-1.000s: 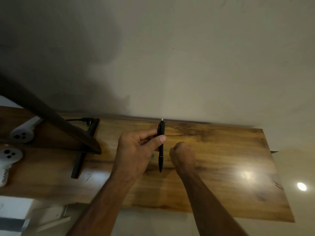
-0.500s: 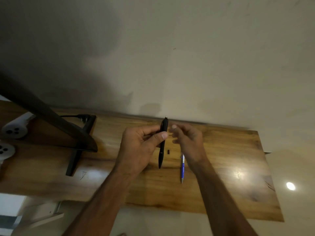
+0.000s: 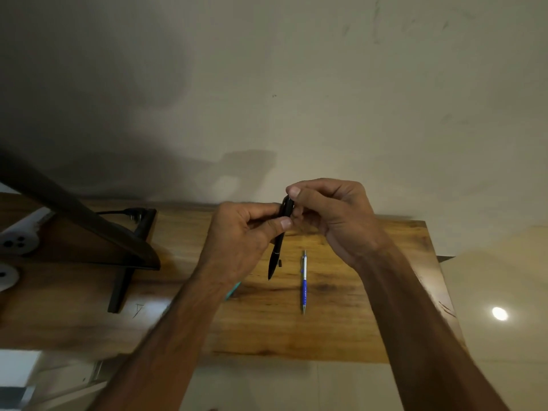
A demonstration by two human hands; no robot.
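Left hand [image 3: 240, 241] and right hand [image 3: 335, 221] meet on one black pen [image 3: 277, 247]. The left pinches the upper barrel between thumb and fingers; the right thumb and fingertips close over the top end. The pen hangs clear of the wooden table [image 3: 370, 321], slightly tilted, with its tip toward the person.

Just right of the pen's lower barrel a small black piece [image 3: 279, 263] lies on the wood. Further right lies a blue pen [image 3: 304, 281], nearly parallel to the black pen and apart from it. Left of the pen's tip a teal object [image 3: 232, 290] shows from under the left forearm, too hidden to identify.

Beyond the pen's top end the table's far edge meets the wall [image 3: 326, 99]. Right of the pen, bare wood runs past the blue pen to the table's right edge. On the near side, bare wood runs from the tip to the front edge. Well left of the pen stand a dark monitor stand [image 3: 124, 280] and the monitor's edge [image 3: 89, 223], with a cable plug [image 3: 130, 211] behind and white devices [image 3: 17, 240] furthest left.

Half a second earlier the right fingertips were just beside the pen's top; they now grip it. A second earlier that hand was a fist right of the barrel, and the pen's pale top showed. The blue pen, then covered, now shows in full.
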